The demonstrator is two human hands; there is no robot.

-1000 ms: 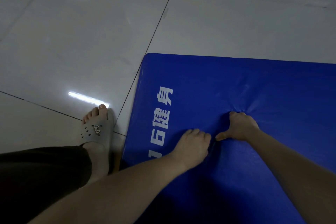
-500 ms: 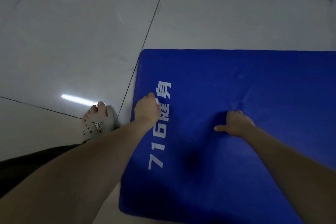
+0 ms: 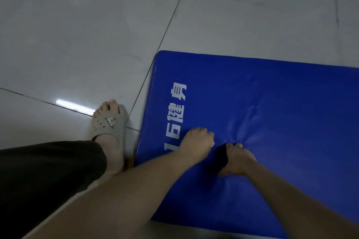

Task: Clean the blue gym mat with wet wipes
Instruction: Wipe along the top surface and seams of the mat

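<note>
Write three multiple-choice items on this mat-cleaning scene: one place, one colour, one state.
1. Relative to the mat, the slippered foot stands: A on it; B beside it on the tiles; C beyond its far edge.
2. The mat's print is: A white; B yellow; C red.
3. The mat by the right hand is: A flat; B creased; C torn.
1 B, the foot rests on tiles off the mat's edge; 2 A, white characters on blue; 3 B, creases radiate from the fingers.
</note>
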